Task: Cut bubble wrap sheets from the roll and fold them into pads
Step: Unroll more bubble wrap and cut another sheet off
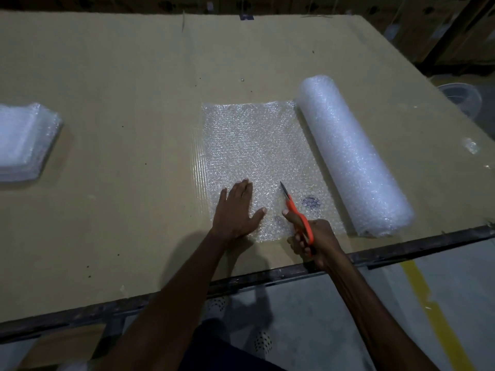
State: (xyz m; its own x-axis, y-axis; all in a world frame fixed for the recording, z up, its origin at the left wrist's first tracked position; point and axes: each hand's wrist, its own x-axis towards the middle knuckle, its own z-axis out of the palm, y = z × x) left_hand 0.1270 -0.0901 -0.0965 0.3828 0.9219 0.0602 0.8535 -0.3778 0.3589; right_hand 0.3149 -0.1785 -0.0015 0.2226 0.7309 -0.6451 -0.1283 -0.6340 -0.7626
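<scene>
Your left hand [235,210] presses flat, fingers spread, on the unrolled sheet [257,156]. Your right hand [313,242] grips orange scissors [296,212], blades over the sheet. The roll [351,156] lies just right on the tabletop [120,89]; folded pads [24,143] sit far left.

Stack of folded pads [25,141] cut off by left edge. Scissors [297,214] handles partly hidden inside right hand [312,241]. Background too dark to resolve.

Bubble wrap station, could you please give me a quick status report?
Left hand flat on unrolled sheet. Right hand grips orange scissors, blades into the sheet's near edge. Roll still attached. Nothing blocking the cut line.
</scene>
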